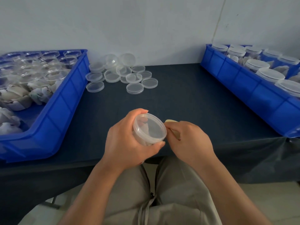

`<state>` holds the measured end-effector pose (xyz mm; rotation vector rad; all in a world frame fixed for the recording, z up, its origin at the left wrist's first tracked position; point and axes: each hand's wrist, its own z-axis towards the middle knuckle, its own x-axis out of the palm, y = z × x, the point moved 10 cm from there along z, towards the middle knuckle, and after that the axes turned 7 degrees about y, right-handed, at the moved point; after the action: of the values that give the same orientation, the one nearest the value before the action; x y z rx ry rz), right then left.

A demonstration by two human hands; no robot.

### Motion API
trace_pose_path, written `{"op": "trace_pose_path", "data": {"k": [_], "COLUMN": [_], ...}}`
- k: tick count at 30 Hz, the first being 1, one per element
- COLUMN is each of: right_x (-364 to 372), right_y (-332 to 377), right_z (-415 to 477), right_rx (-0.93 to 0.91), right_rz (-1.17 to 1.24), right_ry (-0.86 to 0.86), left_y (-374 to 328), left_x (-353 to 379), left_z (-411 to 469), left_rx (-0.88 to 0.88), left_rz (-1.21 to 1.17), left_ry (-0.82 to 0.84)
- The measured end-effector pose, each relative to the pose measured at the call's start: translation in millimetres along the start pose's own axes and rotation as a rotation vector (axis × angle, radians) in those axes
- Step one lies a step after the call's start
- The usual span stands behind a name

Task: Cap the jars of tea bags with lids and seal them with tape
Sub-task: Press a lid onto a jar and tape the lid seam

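One capped jar is gripped by the left hand above the near edge of the table; tape could be laid wrinkled or off the seam if the jar is turned unevenly. Clear and tilted, it shows pale tea bags. At its lid, a tan tape roll is clutched by the curled right hand.

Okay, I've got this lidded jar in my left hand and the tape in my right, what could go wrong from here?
The jar is tilted in the air, gripped by the left hand alone near the front edge of the table; a slip could drop it off the table.
If the lid isn't seated evenly, tape would likely seal it crooked.
The tape, mostly hidden in the right hand, may stick to the fingers.
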<state>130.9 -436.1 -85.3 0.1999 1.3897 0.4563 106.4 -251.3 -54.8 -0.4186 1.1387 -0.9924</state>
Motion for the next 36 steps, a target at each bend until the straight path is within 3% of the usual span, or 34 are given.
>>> {"op": "trace_pose_path", "data": {"k": [3, 5, 8, 11, 23, 25, 27, 29, 36], "right_x": [-2, -1, 22, 49, 60, 41, 21, 16, 25], "right_y": [-39, -49, -42, -29, -16, -6, 3, 19, 40], "right_z": [26, 40, 50, 46, 51, 43, 23, 3, -13], "right_rx": [0.224, 0.179, 0.038, -0.055, -0.056, -0.068, -0.090, -0.126, -0.058], "right_rz": [-0.107, -0.079, -0.127, -0.176, -0.259, -0.021, 0.509, 0.940, 1.471], "right_ry": [0.030, 0.056, 0.189, 0.265, 0.204, 0.122, 0.059, 0.138, 0.290], "left_y": [-50, -66, -33, 1, 51, 55, 56, 55, 44], "left_x": [44, 63, 47, 21, 17, 15, 17, 22, 27], "left_z": [-26, -35, -22, -10, -10, -10, -11, -12, -8], "left_rx": [0.151, 0.150, -0.068, -0.167, -0.352, -0.362, -0.356, -0.350, -0.277], "left_rz": [-0.296, -0.430, -0.563, -0.542, -0.624, -0.632, -0.629, -0.635, -0.744], "left_ry": [0.293, 0.348, 0.178, 0.012, -0.072, -0.086, -0.078, -0.059, -0.010]}}
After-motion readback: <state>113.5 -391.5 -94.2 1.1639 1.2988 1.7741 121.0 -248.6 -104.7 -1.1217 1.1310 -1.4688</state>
